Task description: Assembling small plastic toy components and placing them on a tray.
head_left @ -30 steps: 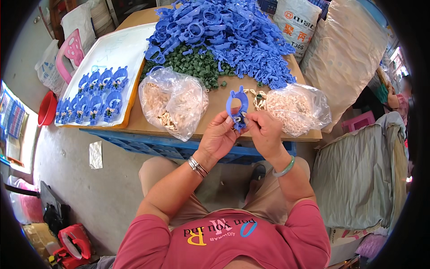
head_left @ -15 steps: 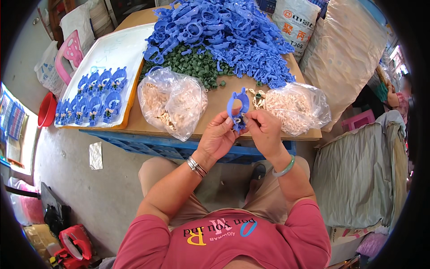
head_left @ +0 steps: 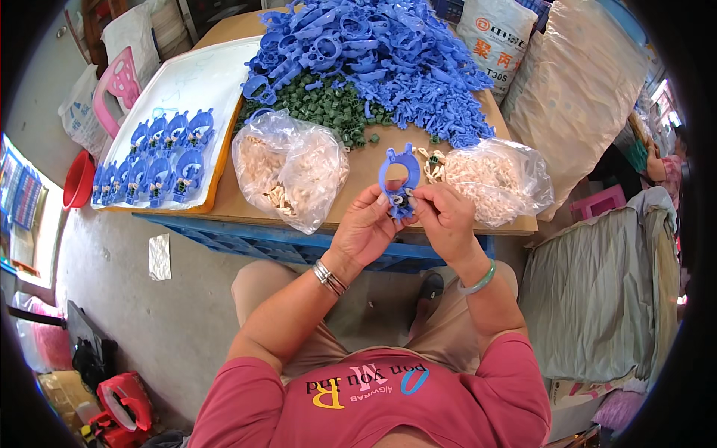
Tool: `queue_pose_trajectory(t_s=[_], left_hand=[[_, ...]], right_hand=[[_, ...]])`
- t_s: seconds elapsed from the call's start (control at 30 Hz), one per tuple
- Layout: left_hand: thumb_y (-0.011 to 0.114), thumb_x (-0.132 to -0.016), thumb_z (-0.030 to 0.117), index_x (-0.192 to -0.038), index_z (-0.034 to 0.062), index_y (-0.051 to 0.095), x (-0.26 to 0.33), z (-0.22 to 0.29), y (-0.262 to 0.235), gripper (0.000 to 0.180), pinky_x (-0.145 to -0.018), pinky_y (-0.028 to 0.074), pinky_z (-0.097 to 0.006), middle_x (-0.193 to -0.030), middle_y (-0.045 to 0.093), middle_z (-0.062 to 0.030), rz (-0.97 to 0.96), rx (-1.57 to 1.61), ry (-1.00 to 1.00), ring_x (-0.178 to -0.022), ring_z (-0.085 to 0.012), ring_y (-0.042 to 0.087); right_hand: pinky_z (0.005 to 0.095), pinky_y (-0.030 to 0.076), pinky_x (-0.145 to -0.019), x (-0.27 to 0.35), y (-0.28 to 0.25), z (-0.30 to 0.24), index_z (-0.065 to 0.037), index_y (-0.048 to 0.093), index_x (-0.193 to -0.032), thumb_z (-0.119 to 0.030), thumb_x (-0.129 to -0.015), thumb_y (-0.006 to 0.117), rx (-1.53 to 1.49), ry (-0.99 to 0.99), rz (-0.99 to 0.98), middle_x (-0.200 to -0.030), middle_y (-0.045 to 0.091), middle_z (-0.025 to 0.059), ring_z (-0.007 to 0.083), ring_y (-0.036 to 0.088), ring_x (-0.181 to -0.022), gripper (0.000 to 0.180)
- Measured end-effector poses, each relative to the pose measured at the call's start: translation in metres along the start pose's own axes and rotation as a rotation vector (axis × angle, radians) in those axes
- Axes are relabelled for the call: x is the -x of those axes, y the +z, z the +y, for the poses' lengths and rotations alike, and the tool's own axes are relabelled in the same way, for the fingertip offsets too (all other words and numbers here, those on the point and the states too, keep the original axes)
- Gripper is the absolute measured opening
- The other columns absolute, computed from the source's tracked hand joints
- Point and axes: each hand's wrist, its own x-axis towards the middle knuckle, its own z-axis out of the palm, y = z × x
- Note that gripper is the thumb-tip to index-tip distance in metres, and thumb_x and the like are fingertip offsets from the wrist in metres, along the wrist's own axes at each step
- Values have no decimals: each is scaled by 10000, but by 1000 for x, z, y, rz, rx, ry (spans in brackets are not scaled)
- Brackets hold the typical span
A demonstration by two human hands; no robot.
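In front of the table's near edge, my left hand [head_left: 366, 225] grips the lower end of a blue ring-shaped plastic part [head_left: 409, 161], its ring upright. A small dark green piece sits at the ring's base. At that same spot my right hand [head_left: 450, 224] is closed in a pinch on a small pale part, mostly hidden by the fingertips. Flanking my hands are two clear bags of cream-coloured small parts, a left bag [head_left: 295, 168] and a right bag [head_left: 499, 179]. Some cream pieces have spilled beside the right bag.
Behind lie a heap of blue plastic parts [head_left: 358, 45] and a pile of dark green pieces [head_left: 328, 108]. A white tray [head_left: 198, 82] at the left bears rows of assembled blue pieces. Large sacks [head_left: 575, 89] stand at the right. A blue crate [head_left: 246, 240] shows below the tabletop.
The blue part has turned so its ring faces me more openly, and its green piece shows better. Both hands stay nearly in place, with the right fingers still at its base.
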Motion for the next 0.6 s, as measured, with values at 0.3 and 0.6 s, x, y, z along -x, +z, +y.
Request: queue_pose_trajectory(t_s=[0.3, 0.6], left_hand=[[513, -862, 103, -1097, 76, 540, 0, -1, -3, 237, -876, 427, -430, -1183, 517, -43, -16, -25, 26, -1056, -193, 497], [511, -864, 102, -1106, 72, 533, 0, 0, -2, 244, -859, 440, -417, -1178, 522, -43, -23, -31, 16, -1032, -184, 512]], right_hand=[[259, 431, -503, 5, 5, -1, 13, 596, -805, 16, -723, 617, -258, 363, 8, -689, 576, 111, 194, 567, -572, 85], [290, 441, -519, 1, 3, -4, 4, 585, -820, 33, -720, 597, 0, 40, 10, -685, 567, 121, 239, 565, -585, 105]])
